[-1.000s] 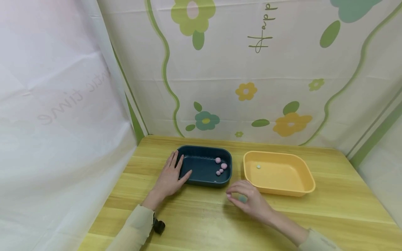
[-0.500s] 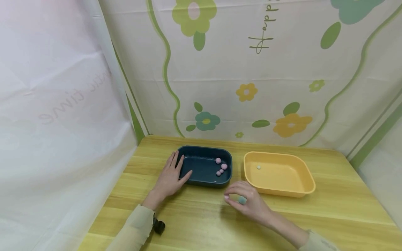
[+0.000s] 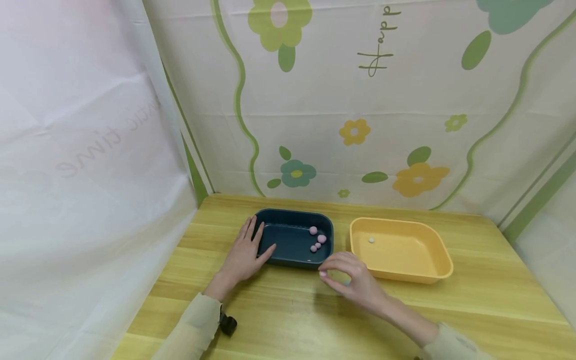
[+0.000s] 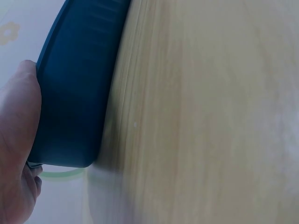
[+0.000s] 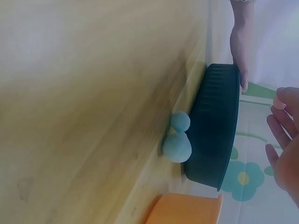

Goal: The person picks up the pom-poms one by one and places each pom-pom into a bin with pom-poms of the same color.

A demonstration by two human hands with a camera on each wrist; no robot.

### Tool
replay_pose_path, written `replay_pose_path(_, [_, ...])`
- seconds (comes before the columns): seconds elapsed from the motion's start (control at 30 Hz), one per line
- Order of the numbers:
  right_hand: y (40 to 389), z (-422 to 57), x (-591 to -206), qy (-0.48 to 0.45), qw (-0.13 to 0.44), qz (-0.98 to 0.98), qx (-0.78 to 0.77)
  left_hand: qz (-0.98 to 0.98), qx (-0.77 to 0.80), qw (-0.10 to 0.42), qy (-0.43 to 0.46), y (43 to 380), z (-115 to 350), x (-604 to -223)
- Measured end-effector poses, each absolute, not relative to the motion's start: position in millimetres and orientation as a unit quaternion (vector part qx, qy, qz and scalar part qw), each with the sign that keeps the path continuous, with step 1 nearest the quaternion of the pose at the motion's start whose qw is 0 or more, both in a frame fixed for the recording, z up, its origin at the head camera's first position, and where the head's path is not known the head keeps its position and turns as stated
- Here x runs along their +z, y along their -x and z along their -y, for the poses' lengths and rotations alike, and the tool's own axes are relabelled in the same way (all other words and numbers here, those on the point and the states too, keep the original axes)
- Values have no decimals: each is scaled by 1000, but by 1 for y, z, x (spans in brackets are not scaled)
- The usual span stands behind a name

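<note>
My right hand (image 3: 355, 280) pinches a small pink ball (image 3: 322, 273) between thumb and fingertips, just in front of the dark blue tray's (image 3: 288, 259) near right corner. Several pink balls (image 3: 321, 239) lie inside that tray at its right end. My left hand (image 3: 243, 255) rests on the tray's left end, fingers spread and straight, its thumb along the near rim. Two light blue balls, a larger one (image 5: 177, 148) and a smaller one (image 5: 180, 122), touch each other on the table and are mostly hidden behind my right hand in the head view.
A yellow tray (image 3: 405, 274) stands right of the blue one, with one small pale ball (image 3: 371, 240) in it. The wooden table (image 3: 270, 320) meets a flower-printed white curtain (image 3: 315, 100) at the back. A black band device (image 3: 228, 325) sits on my left wrist.
My right hand, pinching the pink ball, dips slightly toward me, then rises and shifts left to the blue tray's near rim. My left hand stays put.
</note>
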State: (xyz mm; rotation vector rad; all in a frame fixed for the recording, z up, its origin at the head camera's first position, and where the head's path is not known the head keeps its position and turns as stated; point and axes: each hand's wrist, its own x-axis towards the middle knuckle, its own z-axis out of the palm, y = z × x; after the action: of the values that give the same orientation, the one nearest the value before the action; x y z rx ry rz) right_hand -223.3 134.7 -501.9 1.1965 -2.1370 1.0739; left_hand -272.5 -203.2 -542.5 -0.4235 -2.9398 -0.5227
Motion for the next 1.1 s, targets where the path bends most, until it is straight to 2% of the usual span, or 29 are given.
replay_pose_path(0.27, [242,-129,-496,-436,215,785,383,972,-180,61,137,272,204,-541])
replay_pose_path(0.67, [268,-124,-490,-423,233,793,372,972,-176,62,140,275,204,-543])
replay_pose_path(1.1, [288,-119,-483,-354,174,848,355,972,-176,61,140,274,203,-542])
